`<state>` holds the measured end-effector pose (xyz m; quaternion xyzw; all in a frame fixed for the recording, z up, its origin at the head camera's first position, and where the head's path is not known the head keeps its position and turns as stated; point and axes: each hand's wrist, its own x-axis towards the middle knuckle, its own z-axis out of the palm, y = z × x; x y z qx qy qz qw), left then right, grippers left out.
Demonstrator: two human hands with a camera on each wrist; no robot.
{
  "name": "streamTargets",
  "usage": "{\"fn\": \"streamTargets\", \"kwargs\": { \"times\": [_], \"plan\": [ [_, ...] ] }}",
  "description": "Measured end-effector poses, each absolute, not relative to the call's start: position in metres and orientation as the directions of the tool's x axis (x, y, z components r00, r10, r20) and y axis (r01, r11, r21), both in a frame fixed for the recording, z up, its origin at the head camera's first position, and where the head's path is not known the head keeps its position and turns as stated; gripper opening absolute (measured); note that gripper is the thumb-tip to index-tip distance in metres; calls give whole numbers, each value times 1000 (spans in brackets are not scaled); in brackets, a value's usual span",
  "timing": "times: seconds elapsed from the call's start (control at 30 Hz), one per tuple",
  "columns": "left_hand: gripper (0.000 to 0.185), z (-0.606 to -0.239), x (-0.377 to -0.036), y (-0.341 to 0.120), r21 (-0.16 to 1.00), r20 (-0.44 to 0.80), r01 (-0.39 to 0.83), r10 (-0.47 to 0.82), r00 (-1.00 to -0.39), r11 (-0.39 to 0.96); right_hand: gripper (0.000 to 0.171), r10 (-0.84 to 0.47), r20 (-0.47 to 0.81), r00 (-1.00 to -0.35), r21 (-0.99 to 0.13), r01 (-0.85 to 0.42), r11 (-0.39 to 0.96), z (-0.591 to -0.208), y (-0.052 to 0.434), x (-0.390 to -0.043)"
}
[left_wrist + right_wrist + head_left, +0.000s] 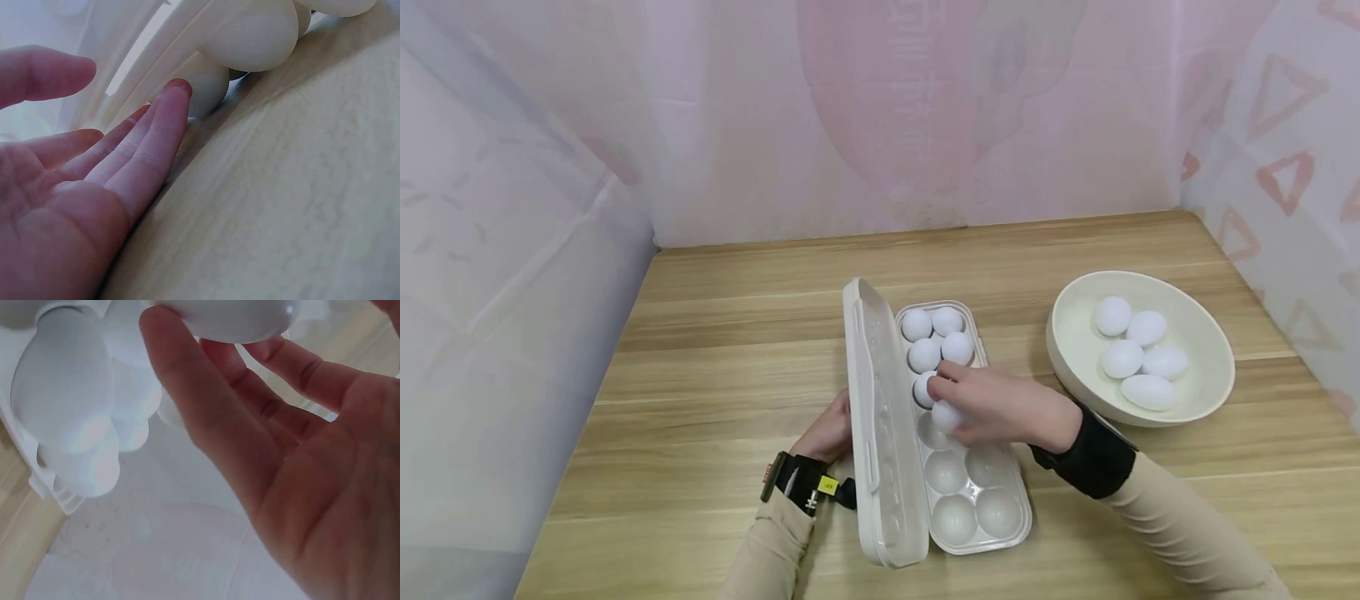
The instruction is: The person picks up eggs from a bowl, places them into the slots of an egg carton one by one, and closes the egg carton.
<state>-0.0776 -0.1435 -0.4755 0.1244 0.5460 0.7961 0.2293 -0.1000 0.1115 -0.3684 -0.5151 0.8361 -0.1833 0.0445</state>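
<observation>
**Egg held over an open carton on a wooden table**

A pale wooden table stood in a corner hung with pink-and-white patterned sheeting.

At the left, the left hand lay against the outer side of the raised carton lid. In the left wrist view its fingers were straight and close together, the tips touching the plastic near the table, and they gripped nothing.

In the middle lay the white egg carton, open, with its lid standing on edge along the left side. Five eggs sat in the far cups; the near cups were bare.

Over the middle of the carton, the right hand pinched an egg in its fingertips, just above a cup beside the filled ones. In the right wrist view the fingers curled up around the egg's underside.

At the right, well apart from the carton, a cream bowl held five more eggs.
</observation>
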Motion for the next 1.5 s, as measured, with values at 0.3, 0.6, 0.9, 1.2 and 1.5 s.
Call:
{"fn": "streamTargets", "kwargs": {
  "times": [0.3,0.6,0.9,1.2,1.5],
  "plan": [
    [24,-476,-78,-142,923,-56,-237,504,-862,-302,34,-905,53,-423,-323,-865,385,-376,103,-94],
    [16,-473,-75,-144,924,-76,-253,510,-857,-288,37,-906,58,-420,-253,-884,394,-386,98,-86],
    [25,-474,-77,-146,939,-85,-240,510,-856,-248,38,-887,75,-456,-220,-875,432,-386,97,-81],
    [22,-478,-77,-151,941,-81,-230,493,-866,-249,36,-880,91,-467,-198,-874,443,-386,100,-81],
    [16,-480,-79,-153,951,-10,-166,509,-861,-262,30,-870,140,-473,-226,-870,437,-382,110,-83]
  ]
}}
